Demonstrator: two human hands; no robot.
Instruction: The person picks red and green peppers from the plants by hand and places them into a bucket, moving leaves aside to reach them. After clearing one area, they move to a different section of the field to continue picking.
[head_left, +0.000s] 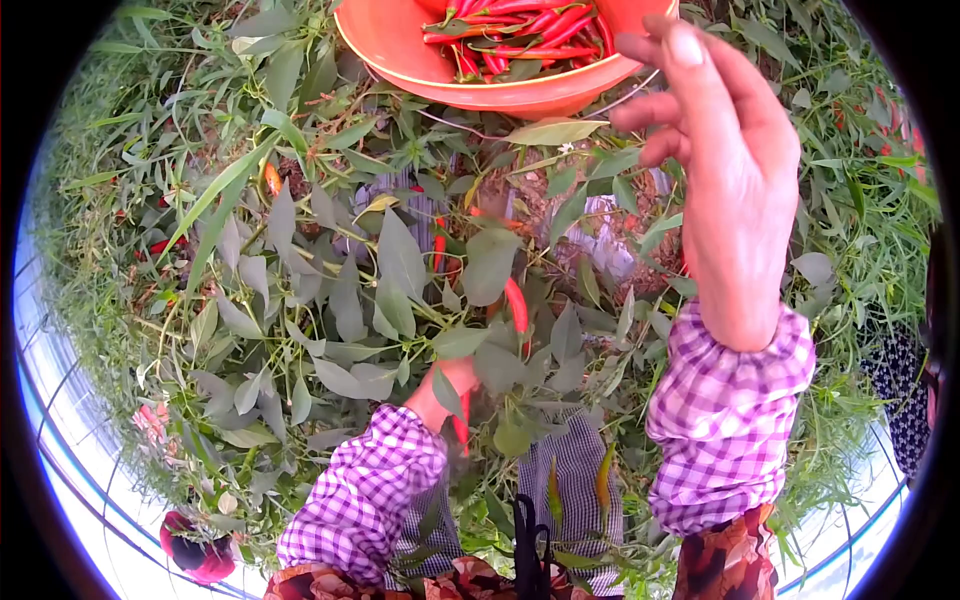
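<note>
My right hand (738,165) is raised beside the rim of an orange bucket (470,95), fingers apart and somewhat curled, with nothing visible in it. Inside the bucket lies a heap of long red chili peppers (530,35) with a few green leaves. My left hand (455,385) reaches into a pepper plant (400,260); leaves cover its fingers, so what they hold is hidden. Close to that hand hang one red chili pepper (517,305) and another red chili (462,425) just below it. Purple checked sleeves cover both forearms.
Grass and weeds (130,220) surround the plants, with more red chilies at the far right. A thin wire handle (440,122) hangs at the bucket's front. Greenish chilies (604,478) hang in front of my checked trouser leg (570,450). Pale plastic sheeting (605,235) shows on the soil.
</note>
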